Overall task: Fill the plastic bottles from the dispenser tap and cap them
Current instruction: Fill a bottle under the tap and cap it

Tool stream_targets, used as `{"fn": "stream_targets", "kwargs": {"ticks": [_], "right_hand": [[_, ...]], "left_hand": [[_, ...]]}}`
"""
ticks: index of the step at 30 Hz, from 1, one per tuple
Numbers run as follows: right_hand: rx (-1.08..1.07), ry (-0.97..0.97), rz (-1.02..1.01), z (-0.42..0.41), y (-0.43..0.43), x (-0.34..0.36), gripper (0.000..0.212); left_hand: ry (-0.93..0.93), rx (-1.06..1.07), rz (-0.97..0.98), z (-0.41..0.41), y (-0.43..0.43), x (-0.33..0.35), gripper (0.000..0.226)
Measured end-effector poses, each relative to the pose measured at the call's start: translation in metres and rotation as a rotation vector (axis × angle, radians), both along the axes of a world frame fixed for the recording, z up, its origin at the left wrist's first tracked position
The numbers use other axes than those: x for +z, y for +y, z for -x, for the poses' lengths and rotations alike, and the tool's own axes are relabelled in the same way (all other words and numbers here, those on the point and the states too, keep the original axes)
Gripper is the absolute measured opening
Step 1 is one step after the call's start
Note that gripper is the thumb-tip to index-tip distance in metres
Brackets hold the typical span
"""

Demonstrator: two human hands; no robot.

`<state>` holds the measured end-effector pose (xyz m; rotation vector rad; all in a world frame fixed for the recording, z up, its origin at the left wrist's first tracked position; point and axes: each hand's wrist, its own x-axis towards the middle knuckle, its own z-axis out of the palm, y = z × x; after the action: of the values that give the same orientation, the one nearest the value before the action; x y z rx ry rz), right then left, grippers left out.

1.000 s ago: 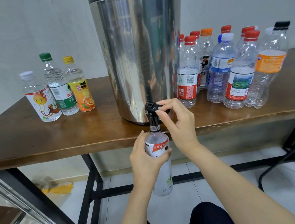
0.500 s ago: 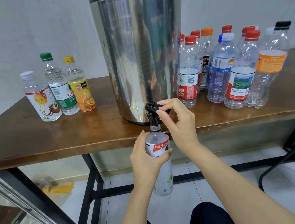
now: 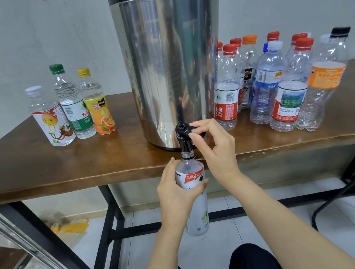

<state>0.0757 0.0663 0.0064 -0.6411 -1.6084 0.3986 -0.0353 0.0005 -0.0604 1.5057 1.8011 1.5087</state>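
A person's left grip point(image 3: 178, 193) wraps the plastic bottle point(image 3: 198, 222), holding it upright directly under the black tap point(image 3: 183, 143) of the steel dispenser point(image 3: 171, 66) so the open neck meets the spout and nothing spills. Just above, the right grip point(image 3: 217, 149) pinches the tap lever point(image 3: 194, 129) between thumb and fingertips, apparently to run the flow (no stream is visible through the bottle). Left of both grips, three capped bottles point(image 3: 72, 110) stand on the surface point(image 3: 40, 171), probably finished; to the right a larger cluster of bottles point(image 3: 279, 88) looks empty, waiting within reach.
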Motion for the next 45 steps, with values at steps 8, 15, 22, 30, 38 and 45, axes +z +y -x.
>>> {"fn": "stream_targets", "kwargs": {"ticks": [8, 15, 22, 30, 38, 45], "right_hand": [[0.003, 0.003, 0.007, 0.0002, -0.0002, 0.0002, 0.025], [0.011, 0.001, 0.014, -0.0003, -0.001, 0.0, 0.024], [0.011, 0.005, 0.016, -0.0001, -0.0011, 0.0006, 0.025], [0.016, 0.0, 0.025, -0.0001, -0.0013, 0.0008, 0.026], [0.02, 0.003, 0.029, -0.0003, -0.0009, 0.0011, 0.025], [0.014, -0.002, 0.025, -0.0006, -0.0009, 0.0008, 0.026]], "left_hand": [[0.003, 0.001, 0.015, -0.0005, 0.0003, 0.0011, 0.091], [0.006, 0.003, 0.013, -0.001, 0.0005, 0.0008, 0.091], [0.005, 0.007, 0.018, -0.0006, 0.0007, 0.0, 0.091], [0.013, 0.007, 0.015, -0.0002, 0.0014, -0.0006, 0.09], [0.015, 0.015, 0.024, -0.0004, 0.0019, -0.0001, 0.091], [0.021, 0.016, 0.028, -0.0008, 0.0018, 0.0015, 0.089]]}}
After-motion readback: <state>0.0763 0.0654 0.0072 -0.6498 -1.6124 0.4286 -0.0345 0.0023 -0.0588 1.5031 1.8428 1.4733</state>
